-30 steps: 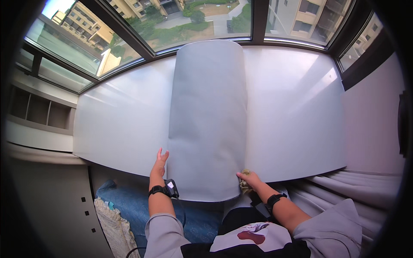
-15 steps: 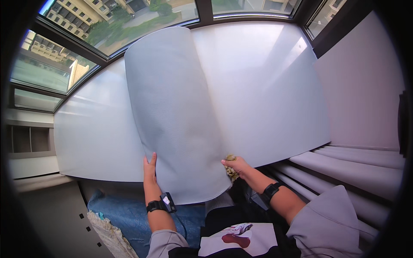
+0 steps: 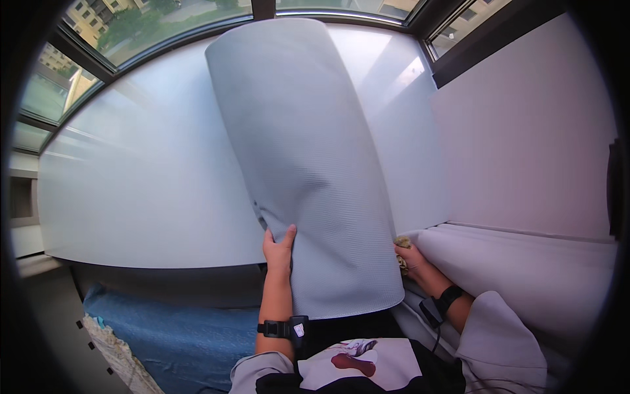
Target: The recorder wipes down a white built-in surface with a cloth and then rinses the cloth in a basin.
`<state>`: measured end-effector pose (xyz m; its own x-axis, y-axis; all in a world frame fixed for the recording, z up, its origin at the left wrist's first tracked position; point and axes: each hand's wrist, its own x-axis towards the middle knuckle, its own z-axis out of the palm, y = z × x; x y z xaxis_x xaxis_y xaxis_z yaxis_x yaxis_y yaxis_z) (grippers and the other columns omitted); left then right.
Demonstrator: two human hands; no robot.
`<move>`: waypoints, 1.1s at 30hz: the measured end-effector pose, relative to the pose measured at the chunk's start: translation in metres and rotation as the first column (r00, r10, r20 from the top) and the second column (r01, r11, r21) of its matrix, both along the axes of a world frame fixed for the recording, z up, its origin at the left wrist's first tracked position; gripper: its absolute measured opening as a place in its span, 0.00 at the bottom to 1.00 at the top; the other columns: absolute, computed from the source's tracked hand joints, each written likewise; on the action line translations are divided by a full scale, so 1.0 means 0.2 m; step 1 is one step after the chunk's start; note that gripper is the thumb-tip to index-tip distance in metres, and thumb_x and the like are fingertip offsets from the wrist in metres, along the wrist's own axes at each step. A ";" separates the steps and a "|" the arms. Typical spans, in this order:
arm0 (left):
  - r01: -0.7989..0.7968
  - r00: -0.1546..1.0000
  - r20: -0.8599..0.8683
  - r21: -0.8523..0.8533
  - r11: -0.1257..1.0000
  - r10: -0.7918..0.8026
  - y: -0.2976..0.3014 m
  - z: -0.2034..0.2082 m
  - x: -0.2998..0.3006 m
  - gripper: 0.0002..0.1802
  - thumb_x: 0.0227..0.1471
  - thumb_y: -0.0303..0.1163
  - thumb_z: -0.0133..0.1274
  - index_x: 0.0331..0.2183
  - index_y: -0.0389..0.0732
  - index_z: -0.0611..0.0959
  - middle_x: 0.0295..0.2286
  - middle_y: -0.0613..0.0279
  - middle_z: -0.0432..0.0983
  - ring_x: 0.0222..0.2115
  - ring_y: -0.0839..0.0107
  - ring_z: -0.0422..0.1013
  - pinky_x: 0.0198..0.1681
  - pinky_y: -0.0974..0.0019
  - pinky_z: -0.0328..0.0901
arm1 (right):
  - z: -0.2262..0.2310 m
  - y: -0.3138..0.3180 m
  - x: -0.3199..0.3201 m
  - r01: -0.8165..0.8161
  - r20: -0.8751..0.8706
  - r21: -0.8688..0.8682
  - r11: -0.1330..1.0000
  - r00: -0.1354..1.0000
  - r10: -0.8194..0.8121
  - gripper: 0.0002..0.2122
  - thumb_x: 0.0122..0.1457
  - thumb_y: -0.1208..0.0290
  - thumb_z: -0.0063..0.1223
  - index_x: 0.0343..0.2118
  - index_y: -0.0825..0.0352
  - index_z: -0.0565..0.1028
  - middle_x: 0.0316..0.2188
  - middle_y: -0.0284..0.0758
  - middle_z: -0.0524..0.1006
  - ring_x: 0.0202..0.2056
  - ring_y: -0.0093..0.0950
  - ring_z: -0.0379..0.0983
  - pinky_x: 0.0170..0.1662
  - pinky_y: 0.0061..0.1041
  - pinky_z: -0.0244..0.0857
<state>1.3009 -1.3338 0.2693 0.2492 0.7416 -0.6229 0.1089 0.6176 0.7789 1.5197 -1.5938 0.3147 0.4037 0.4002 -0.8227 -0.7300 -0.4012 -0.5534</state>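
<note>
A long light-grey textured mat (image 3: 302,131), apparently rolled or folded, lies across the white sill with its near end over the front edge, close to my body. My left hand (image 3: 279,248) grips its left edge near the front, thumb on top and fingers underneath, denting the surface. Beside the mat's right edge, my right hand (image 3: 411,259) is closed around a crumpled yellowish-green cloth (image 3: 402,253). Its fingers are partly hidden, so whether they also grip the mat I cannot tell.
The broad white sill (image 3: 144,171) runs up to dark-framed windows (image 3: 164,26). A pale wall (image 3: 525,131) borders it on the right, with light-coloured drapery (image 3: 492,269) below. Lower left lies blue fabric (image 3: 177,335) with a lacy cream trim (image 3: 121,358).
The mat and both hands have shifted to the right across the sill. It now covers more of the right side, and its left edge buckles by my left hand. The view has shifted too.
</note>
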 end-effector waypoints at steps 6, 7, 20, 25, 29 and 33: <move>0.243 0.969 0.018 0.084 0.966 -0.245 -0.32 0.07 0.71 0.41 0.40 0.39 0.65 0.51 0.29 0.68 0.45 0.44 0.71 0.47 0.56 0.68 0.51 0.63 0.62 | 0.12 -0.41 0.35 0.271 0.228 -0.194 0.943 0.947 -0.226 0.10 0.54 0.73 0.55 0.38 0.70 0.73 0.31 0.35 0.76 0.30 0.24 0.74 0.33 0.25 0.69; 0.297 0.955 -0.029 0.117 0.948 -0.296 -0.35 0.05 0.83 0.41 0.39 0.41 0.64 0.52 0.31 0.68 0.46 0.44 0.71 0.47 0.55 0.68 0.51 0.62 0.62 | 0.06 -0.49 0.42 0.322 0.271 -0.197 0.926 0.926 -0.264 0.09 0.54 0.73 0.55 0.38 0.69 0.73 0.30 0.35 0.76 0.30 0.24 0.74 0.33 0.24 0.69; 0.382 0.892 0.316 -0.147 0.912 -0.322 -0.36 -0.12 0.84 0.36 0.55 0.44 0.50 0.58 0.38 0.60 0.52 0.53 0.64 0.51 0.65 0.64 0.53 0.61 0.59 | 0.54 0.15 0.27 -0.061 0.946 -0.278 0.959 -0.193 0.262 0.17 0.49 0.75 0.61 0.41 0.69 0.69 0.38 0.39 0.70 0.40 0.33 0.68 0.45 0.30 0.62; 0.683 0.658 0.654 -0.309 0.662 -0.374 -0.04 -0.17 -0.02 0.21 0.58 0.41 0.43 0.47 0.35 0.75 0.50 0.52 0.68 0.50 0.66 0.66 0.51 0.63 0.60 | 0.10 0.80 -0.10 -0.543 0.869 -0.481 0.688 -0.195 0.454 0.26 0.42 0.75 0.59 0.47 0.69 0.67 0.42 0.42 0.69 0.49 0.45 0.60 0.59 0.45 0.46; 0.395 0.866 0.500 -0.710 0.583 0.022 0.01 -0.41 -0.88 0.13 0.55 0.38 0.45 0.31 0.38 0.78 0.35 0.53 0.76 0.41 0.63 0.70 0.45 0.60 0.64 | -0.43 0.75 -0.46 -0.589 0.703 -0.632 0.505 -0.161 0.692 0.31 0.46 0.65 0.54 0.54 0.72 0.61 0.52 0.48 0.61 0.58 0.47 0.50 0.64 0.45 0.38; -0.641 0.762 -0.356 -0.533 0.552 0.541 0.01 -0.55 -1.70 0.14 0.53 0.43 0.46 0.31 0.42 0.77 0.31 0.63 0.74 0.34 0.66 0.68 0.43 0.62 0.64 | -0.64 0.88 -0.58 -0.450 0.638 -0.707 0.546 -0.071 0.767 0.41 0.53 0.49 0.49 0.61 0.73 0.48 0.61 0.51 0.49 0.63 0.53 0.37 0.64 0.45 0.34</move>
